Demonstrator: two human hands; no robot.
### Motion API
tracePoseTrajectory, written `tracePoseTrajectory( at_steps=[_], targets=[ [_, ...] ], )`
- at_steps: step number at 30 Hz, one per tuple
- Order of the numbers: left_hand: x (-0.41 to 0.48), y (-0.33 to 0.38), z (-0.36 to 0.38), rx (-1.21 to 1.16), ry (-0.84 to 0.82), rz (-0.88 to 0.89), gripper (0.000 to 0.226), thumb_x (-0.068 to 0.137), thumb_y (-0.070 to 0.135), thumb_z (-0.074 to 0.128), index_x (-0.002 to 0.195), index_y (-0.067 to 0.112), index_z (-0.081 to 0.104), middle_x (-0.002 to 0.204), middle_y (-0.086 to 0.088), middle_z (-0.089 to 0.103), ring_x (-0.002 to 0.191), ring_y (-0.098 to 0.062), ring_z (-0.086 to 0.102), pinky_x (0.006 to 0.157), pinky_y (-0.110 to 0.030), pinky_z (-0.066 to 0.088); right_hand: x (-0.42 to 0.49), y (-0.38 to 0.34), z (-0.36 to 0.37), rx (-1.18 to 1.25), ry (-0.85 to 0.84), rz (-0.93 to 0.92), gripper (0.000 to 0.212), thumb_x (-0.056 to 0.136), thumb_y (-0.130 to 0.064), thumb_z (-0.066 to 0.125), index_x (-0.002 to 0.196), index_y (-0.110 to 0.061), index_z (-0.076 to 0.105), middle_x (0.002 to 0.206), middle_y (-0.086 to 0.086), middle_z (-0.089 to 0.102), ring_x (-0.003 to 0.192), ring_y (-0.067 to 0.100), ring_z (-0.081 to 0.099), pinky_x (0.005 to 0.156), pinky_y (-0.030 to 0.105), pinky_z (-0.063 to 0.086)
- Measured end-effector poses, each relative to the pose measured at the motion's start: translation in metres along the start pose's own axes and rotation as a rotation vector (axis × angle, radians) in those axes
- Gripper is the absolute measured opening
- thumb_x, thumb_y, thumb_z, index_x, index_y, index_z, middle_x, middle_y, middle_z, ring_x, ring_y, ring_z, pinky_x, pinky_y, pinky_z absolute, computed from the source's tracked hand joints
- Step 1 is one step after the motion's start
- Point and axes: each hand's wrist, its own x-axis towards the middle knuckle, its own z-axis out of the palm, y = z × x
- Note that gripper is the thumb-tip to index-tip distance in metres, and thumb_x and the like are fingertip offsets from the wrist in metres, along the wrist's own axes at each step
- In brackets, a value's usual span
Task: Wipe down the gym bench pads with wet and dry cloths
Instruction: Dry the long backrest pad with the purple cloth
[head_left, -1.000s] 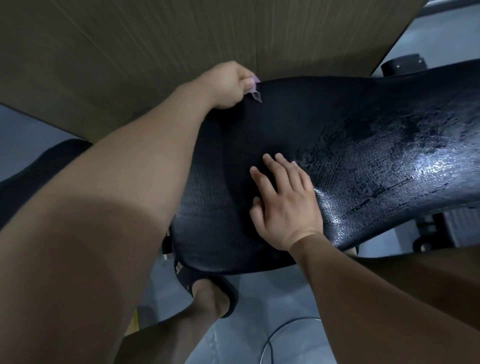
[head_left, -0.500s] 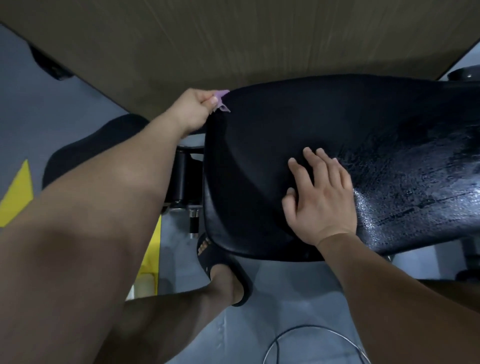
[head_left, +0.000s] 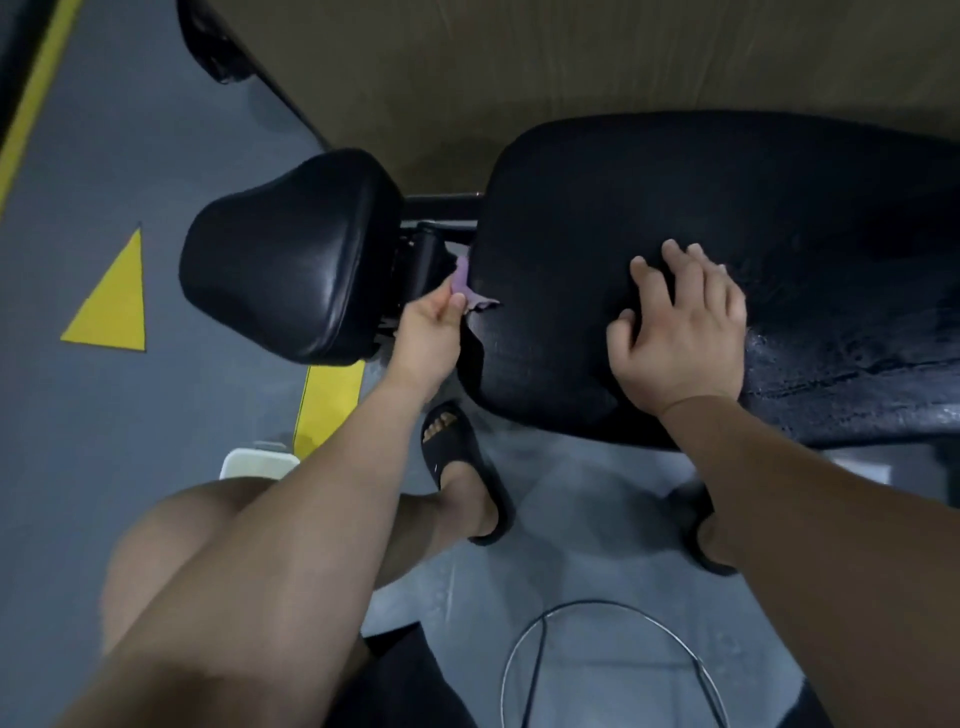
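At the left of the frame a yellow triangle (head_left: 111, 306) marks the grey floor. Right of it sits the small black seat pad (head_left: 291, 254). Just past its edge, the left hand (head_left: 428, 332) pinches a purple cloth (head_left: 470, 291) between thumb and curled fingers, against the left end of the long bench pad (head_left: 675, 182). Further right, the right hand (head_left: 680, 338) rests flat on that pad, fingers spread and holding nothing. The pad's right end glistens wet.

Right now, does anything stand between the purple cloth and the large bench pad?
Nothing visible does. The left hand pinches the cloth right at the end edge of the pad; the right hand lies flat on top, further along.
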Motion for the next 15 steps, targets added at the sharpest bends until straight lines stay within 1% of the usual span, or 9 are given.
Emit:
tracePoseTrajectory(
  at_steps=[2, 4, 5, 7, 8, 10, 11, 13, 15],
  targets=[
    [-0.024, -0.009, 0.0, -0.038, 0.035, -0.023, 0.043, 0.107, 0.013, 0.047, 0.149, 0.022, 0.049, 0.129, 0.018, 0.062, 0.119, 0.009, 0.056, 0.115, -0.021, 0.034, -0.001, 0.0, -0.002, -0.004, -0.014, -0.004, 0.056, 0.091, -0.035, 0.044, 0.142, -0.014, 0.053, 0.154, 0.016, 0.043, 0.148, 0.034, 0.031, 0.123, 0.05, 0.02],
    [-0.049, -0.018, 0.002, -0.012, 0.062, -0.036, 0.043, 0.106, 0.013, 0.048, 0.148, 0.02, 0.05, 0.117, 0.024, 0.065, 0.111, 0.014, 0.056, 0.113, -0.018, 0.035, -0.002, 0.0, -0.004, -0.017, -0.038, -0.003, 0.056, 0.093, -0.037, 0.042, 0.144, -0.015, 0.051, 0.155, 0.015, 0.041, 0.149, 0.033, 0.028, 0.124, 0.05, 0.018],
    [-0.062, -0.022, 0.003, 0.026, 0.088, -0.045, 0.041, 0.106, 0.013, 0.048, 0.147, 0.02, 0.051, 0.101, 0.025, 0.067, 0.099, 0.015, 0.058, 0.105, -0.015, 0.039, -0.003, -0.001, -0.004, -0.025, -0.045, -0.004, 0.057, 0.093, -0.037, 0.042, 0.144, -0.015, 0.05, 0.156, 0.015, 0.04, 0.149, 0.033, 0.028, 0.124, 0.05, 0.018],
    [-0.086, -0.025, 0.009, 0.045, 0.137, -0.052, 0.04, 0.106, 0.019, 0.048, 0.145, 0.024, 0.054, 0.066, 0.014, 0.059, 0.064, 0.008, 0.055, 0.079, -0.021, 0.045, -0.003, -0.002, -0.005, -0.026, -0.052, -0.007, 0.057, 0.093, -0.037, 0.041, 0.144, -0.016, 0.05, 0.155, 0.016, 0.04, 0.149, 0.034, 0.028, 0.123, 0.051, 0.019],
    [-0.097, -0.026, 0.014, 0.051, 0.168, -0.052, 0.039, 0.106, 0.021, 0.049, 0.144, 0.028, 0.054, 0.061, 0.012, 0.054, 0.057, 0.005, 0.052, 0.072, -0.022, 0.043, -0.003, -0.002, -0.006, -0.02, -0.054, -0.007, 0.056, 0.092, -0.037, 0.041, 0.144, -0.016, 0.05, 0.156, 0.016, 0.04, 0.149, 0.034, 0.028, 0.123, 0.052, 0.019],
    [-0.118, -0.025, 0.029, 0.115, 0.257, -0.081, 0.036, 0.106, 0.022, 0.049, 0.14, 0.029, 0.057, 0.067, 0.015, 0.058, 0.061, 0.008, 0.058, 0.064, -0.016, 0.042, -0.004, -0.002, -0.007, -0.008, -0.048, -0.006, 0.056, 0.092, -0.037, 0.041, 0.143, -0.015, 0.051, 0.156, 0.016, 0.04, 0.149, 0.035, 0.028, 0.123, 0.051, 0.019],
    [-0.127, -0.024, 0.037, 0.174, 0.311, -0.097, 0.031, 0.106, 0.022, 0.049, 0.133, 0.022, 0.064, 0.071, 0.013, 0.062, 0.068, 0.004, 0.063, 0.063, -0.018, 0.041, -0.005, -0.002, -0.007, -0.003, -0.04, -0.004, 0.056, 0.092, -0.036, 0.041, 0.143, -0.015, 0.051, 0.155, 0.017, 0.041, 0.149, 0.035, 0.029, 0.123, 0.051, 0.019],
    [-0.138, -0.017, 0.05, 0.218, 0.377, -0.113, 0.024, 0.105, 0.026, 0.049, 0.11, 0.015, 0.069, 0.076, 0.005, 0.068, 0.078, -0.016, 0.068, 0.065, -0.027, 0.042, -0.005, -0.002, -0.007, 0.012, -0.027, -0.001, 0.056, 0.092, -0.036, 0.042, 0.142, -0.015, 0.053, 0.155, 0.017, 0.042, 0.148, 0.035, 0.03, 0.123, 0.052, 0.019],
    [-0.124, -0.017, 0.055, 0.107, 0.389, -0.168, 0.026, 0.103, 0.026, 0.049, 0.102, 0.011, 0.07, 0.077, 0.002, 0.072, 0.075, -0.015, 0.068, 0.069, -0.028, 0.046, -0.006, -0.002, -0.007, 0.026, -0.02, 0.002, 0.055, 0.092, -0.035, 0.042, 0.142, -0.015, 0.053, 0.155, 0.017, 0.042, 0.148, 0.035, 0.03, 0.123, 0.052, 0.019]
  ],
)
